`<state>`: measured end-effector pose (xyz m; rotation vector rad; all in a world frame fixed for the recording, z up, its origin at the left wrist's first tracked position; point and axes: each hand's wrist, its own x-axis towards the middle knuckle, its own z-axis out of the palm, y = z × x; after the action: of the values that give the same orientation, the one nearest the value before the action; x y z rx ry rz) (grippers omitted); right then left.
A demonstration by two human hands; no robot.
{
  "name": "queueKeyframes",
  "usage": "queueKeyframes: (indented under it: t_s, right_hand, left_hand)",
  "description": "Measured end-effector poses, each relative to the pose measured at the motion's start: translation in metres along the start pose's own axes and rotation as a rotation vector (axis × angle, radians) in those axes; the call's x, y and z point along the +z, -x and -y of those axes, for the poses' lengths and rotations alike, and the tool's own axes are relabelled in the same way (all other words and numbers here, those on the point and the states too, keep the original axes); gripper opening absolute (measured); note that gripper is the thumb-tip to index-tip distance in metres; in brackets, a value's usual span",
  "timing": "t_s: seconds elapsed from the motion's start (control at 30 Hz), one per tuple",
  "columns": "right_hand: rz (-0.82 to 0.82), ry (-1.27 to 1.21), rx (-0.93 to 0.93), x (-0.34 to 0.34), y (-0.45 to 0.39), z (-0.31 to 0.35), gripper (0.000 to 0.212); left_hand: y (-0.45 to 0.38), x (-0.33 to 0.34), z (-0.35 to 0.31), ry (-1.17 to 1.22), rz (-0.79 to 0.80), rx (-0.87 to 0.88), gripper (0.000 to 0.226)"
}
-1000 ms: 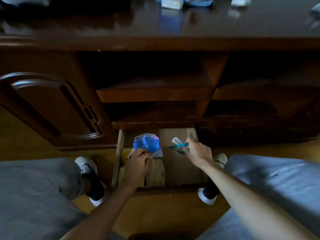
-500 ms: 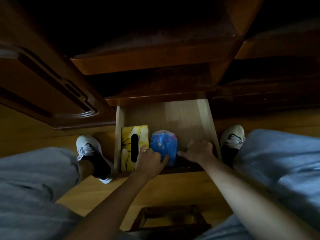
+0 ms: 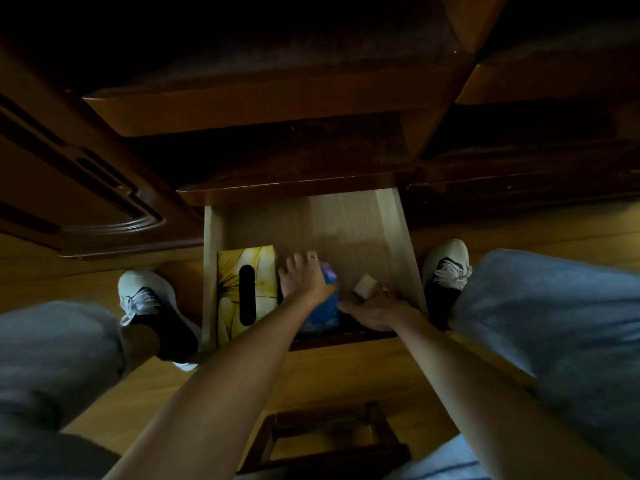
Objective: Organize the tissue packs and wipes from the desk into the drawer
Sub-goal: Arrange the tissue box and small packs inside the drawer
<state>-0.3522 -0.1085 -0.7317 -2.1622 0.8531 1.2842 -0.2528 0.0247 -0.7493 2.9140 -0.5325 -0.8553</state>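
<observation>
The open drawer (image 3: pixel 391 230) sits at the centre of the head view, its pale wooden floor bare toward 12 o'clock and its contents crowded at the near end toward 6 o'clock. Against the drawer's wall at 9 o'clock lies a yellow tissue box (image 3: pixel 228 289), flat, its dark oval slot facing up. Just beside it, toward 3 o'clock, is a blue wipes pack (image 3: pixel 323 311), lying in the drawer's near half and partly covered. The left hand (image 3: pixel 303 278) rests on top of that pack with its fingers (image 3: pixel 293 262) spread and pointing toward 12 o'clock, pressing or loosely cupping the pack rather than wrapped around it; a ring shows on one finger. Further toward 3 o'clock, the right hand (image 3: pixel 372 311) lies low at the drawer's near edge, and a small white tissue pack (image 3: pixel 366 285) stands tilted at its fingertips; whether those fingers are pinching the pack or only touching it I cannot tell, since the picture is dim and blurred there. Both forearms reach in from 6 o'clock. Grey-trousered knees fill the corners at 8 and 4 o'clock, with a white shoe (image 3: pixel 145 296) left of the drawer and another white shoe (image 3: pixel 446 265) right of it on the wooden floor (image 3: pixel 339 375). A dark wooden stool (image 3: pixel 322 441) shows at 6 o'clock.
</observation>
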Motion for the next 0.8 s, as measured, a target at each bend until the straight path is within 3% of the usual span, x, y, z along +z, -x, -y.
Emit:
queueKeyframes:
  t_s: [0.13,0.27,0.33,0.47,0.6,0.7,0.8]
  right_hand:
    - [0.033,0.017,-0.03,0.0,-0.01,-0.008,0.106]
    - [0.006,0.266,-0.136,-0.001,-0.01,-0.009,0.084]
    - [-0.031,0.278,-0.155,-0.003,-0.008,-0.008,0.076]
    - [-0.058,0.224,-0.18,-0.012,-0.004,-0.007,0.075]
    - [-0.124,0.115,-0.264,-0.024,0.004,0.004,0.071]
    - [-0.207,0.071,-0.331,-0.027,0.004,0.011,0.045]
    - [-0.287,-0.08,-0.399,-0.022,0.002,0.01,0.023]
  left_hand:
    - [0.009,0.012,0.01,-0.204,-0.03,0.029,0.083]
    - [0.011,0.0,0.017,-0.452,-0.008,0.115,0.073]
    - [0.009,-0.006,0.019,-0.531,0.018,0.137,0.069]
    - [0.013,-0.008,0.02,-0.485,-0.006,0.152,0.079]
    - [0.02,-0.003,0.027,-0.313,-0.185,0.323,0.091]
    - [0.027,0.003,0.036,-0.177,-0.312,0.422,0.087]
    - [0.036,0.012,0.046,-0.128,-0.163,0.369,0.089]
